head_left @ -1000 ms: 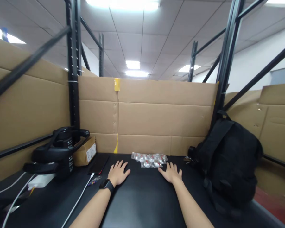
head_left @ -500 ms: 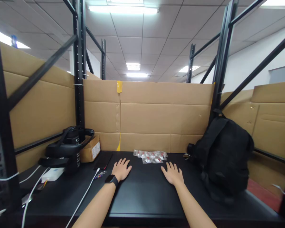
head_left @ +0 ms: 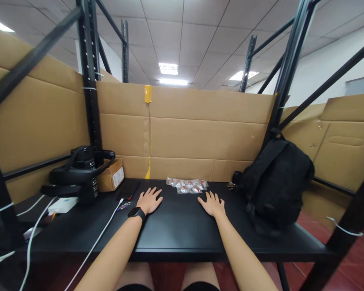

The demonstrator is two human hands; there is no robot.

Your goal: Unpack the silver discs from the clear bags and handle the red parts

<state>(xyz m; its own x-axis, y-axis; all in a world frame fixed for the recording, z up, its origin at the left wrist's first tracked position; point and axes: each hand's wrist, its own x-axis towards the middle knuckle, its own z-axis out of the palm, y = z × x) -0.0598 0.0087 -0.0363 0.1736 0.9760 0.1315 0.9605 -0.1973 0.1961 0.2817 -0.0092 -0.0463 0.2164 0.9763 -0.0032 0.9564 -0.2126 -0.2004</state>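
My left hand [head_left: 149, 200] lies flat on the black tabletop [head_left: 176, 226] with its fingers spread and nothing in it. A dark smartwatch [head_left: 136, 212] is strapped round that wrist. Across from it, my right hand [head_left: 212, 205] also rests palm down, fingers apart and holding nothing. Beyond and between the hands lie several small clear plastic packets [head_left: 188, 186] with red-and-white items inside; what those are is too small to tell. The right hand is nearest the packets and does not touch them. Left of my left hand is a small keychain-like trinket [head_left: 124, 206].
A black backpack [head_left: 279, 186] stands at the right. To the left are a black headset-like device [head_left: 79, 173], a cardboard box [head_left: 111, 176], a white box [head_left: 63, 205], a flat black object [head_left: 129, 190] and a white cable [head_left: 100, 236]. Cardboard panels [head_left: 182, 137] and metal posts [head_left: 91, 93] enclose the table.
The view has tipped downward, so the table's front edge and my legs now show. Both hands keep their places on the tabletop.
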